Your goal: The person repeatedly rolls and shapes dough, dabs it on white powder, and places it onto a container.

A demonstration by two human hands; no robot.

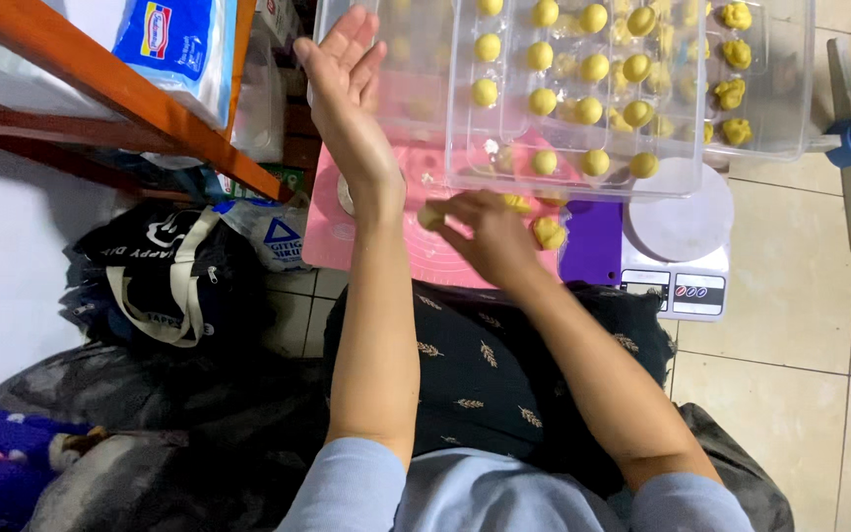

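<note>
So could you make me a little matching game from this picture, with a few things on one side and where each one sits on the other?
Things:
1. left hand
2. right hand
3. kitchen scale
4. clear tray

Places or states:
A. white, on the floor tiles beside the purple mat
B. raised open, palm showing, against the tray's left side
C. holds rows of round yellow dough balls
D. low over the pink mat, fingers pinching a small piece of yellow dough

Pairs: 1-B, 2-D, 3-A, 4-C
</note>
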